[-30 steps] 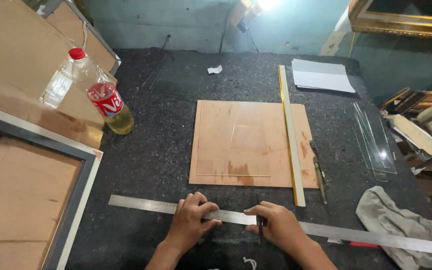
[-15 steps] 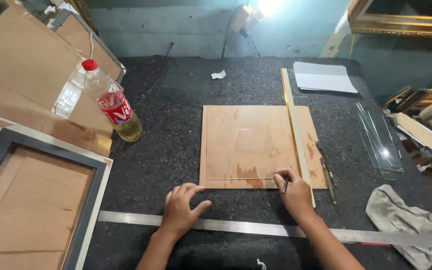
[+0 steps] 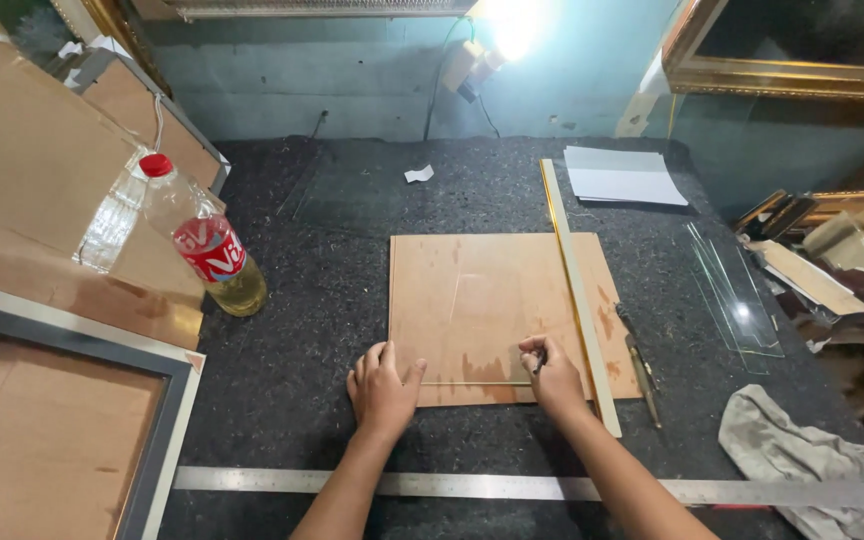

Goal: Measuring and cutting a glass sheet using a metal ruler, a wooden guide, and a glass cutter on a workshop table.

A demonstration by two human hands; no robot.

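We see a square plywood board (image 3: pixel 497 310) lying flat in the middle of the dark desk (image 3: pixel 332 230), its edges running square to the desk's front. The left hand (image 3: pixel 382 388) rests open, palm down, at the board's near left corner. The right hand (image 3: pixel 552 375) sits on the near edge, its grip pinched on a small dark pencil (image 3: pixel 539 362). A long pale wooden strip (image 3: pixel 577 290) lies across the board's right side, pointing away from us. A steel ruler (image 3: pixel 512 488) stretches crosswise near the desk's front. On the left stands a tilted plastic bottle (image 3: pixel 202 240), red-capped, with yellowish liquid in its bottom.
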